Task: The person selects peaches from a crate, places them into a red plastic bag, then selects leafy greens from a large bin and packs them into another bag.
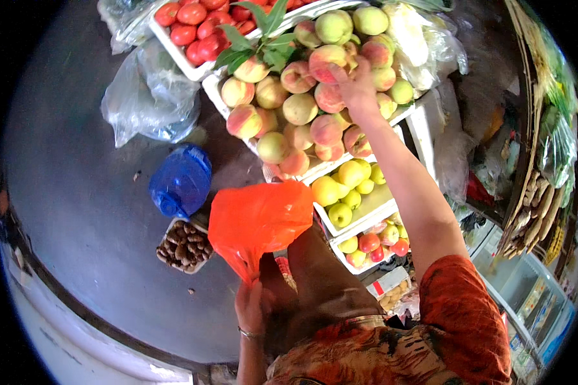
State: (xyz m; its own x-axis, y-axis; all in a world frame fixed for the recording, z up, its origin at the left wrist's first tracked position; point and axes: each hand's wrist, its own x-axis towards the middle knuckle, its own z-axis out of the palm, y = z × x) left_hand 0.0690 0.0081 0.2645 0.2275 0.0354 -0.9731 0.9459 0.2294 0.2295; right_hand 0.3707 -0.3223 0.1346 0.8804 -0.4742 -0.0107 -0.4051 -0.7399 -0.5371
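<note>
My left hand (252,307), with a bracelet at the wrist, is closed round the gathered neck of a red plastic bag (260,218). The bag puffs out beyond the hand, and its inside is hidden. My right arm stretches over a white crate (231,119) heaped with peaches. There my right hand (358,90) has its thumb and fingers curled on a red-yellow peach (324,62) near the far side of the heap; part of the grip is hidden by the hand. A sprig of green leaves (263,43) lies on the peaches to the left.
Tomatoes (196,32) fill a white crate at the far left. Nearer me stand crates of yellow-green pears (347,186) and apples (369,242). On the floor are a blue plastic jug (182,179), a tray of brown nuts or tubers (185,246) and a clear bag (151,96).
</note>
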